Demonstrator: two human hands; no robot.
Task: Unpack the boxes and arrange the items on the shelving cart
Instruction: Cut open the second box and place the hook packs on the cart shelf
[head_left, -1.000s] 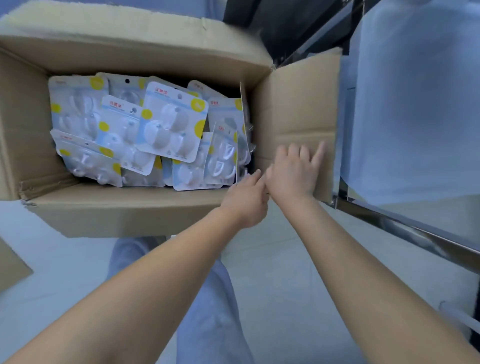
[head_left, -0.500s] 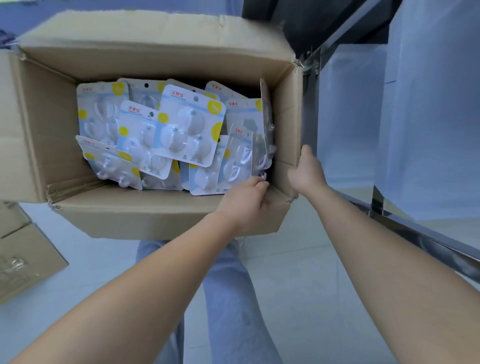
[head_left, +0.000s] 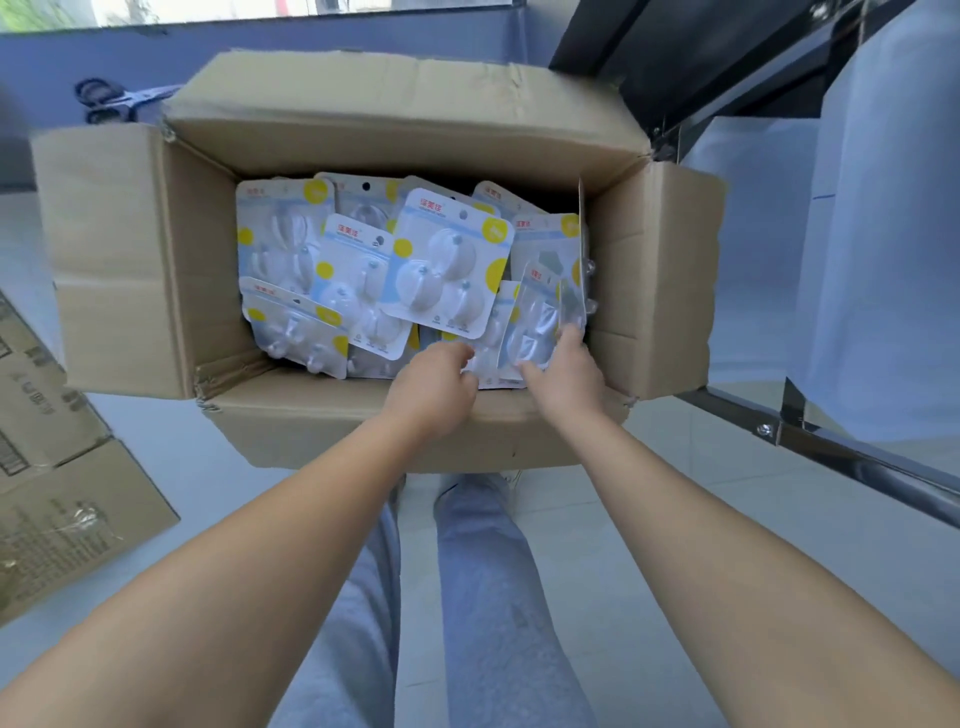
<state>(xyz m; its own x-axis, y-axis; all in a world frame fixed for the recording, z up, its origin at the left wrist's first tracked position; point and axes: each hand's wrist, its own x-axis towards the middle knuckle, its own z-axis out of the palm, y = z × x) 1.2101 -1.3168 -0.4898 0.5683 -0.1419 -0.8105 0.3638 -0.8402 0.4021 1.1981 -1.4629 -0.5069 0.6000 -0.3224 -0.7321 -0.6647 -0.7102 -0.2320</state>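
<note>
Two hands: both reach over the near wall of the open cardboard box (head_left: 322, 421), into its right-front corner.
Left hand (head_left: 434, 387): fingers curled, tips down among the packs near the front wall; looks to pinch a pack edge, but the contact is hidden, so cannot tell for sure.
Right hand (head_left: 563, 379): thumb and fingers curled round the lower end of an upright clear-fronted pack (head_left: 540, 322), gripping it; that pack tilts against the right side of the pile.
Box: sits on the pale floor (head_left: 649, 519), all four flaps folded outward; right flap (head_left: 657, 280) lies close to the shelving cart frame (head_left: 831, 452).
Contents: many blister packs of white hooks, w/ blue-white cards and yellow dots, lying loose and overlapping. Topmost pack (head_left: 447, 265) lies face up, approx. centre, tilted. Another pack (head_left: 298, 332) lies at the front left. One pack stands on edge against the right wall.
Cart: metal bar at right, w/ pale covered panels (head_left: 883, 260) above it; no packs visible on it.
Other: flattened cardboard (head_left: 57, 499) w/ print lies on the floor at left; dark scissors (head_left: 101, 98) beyond the far-left corner of the box.
Person: legs in grey trousers (head_left: 483, 597) below the box, between the forearms.
</note>
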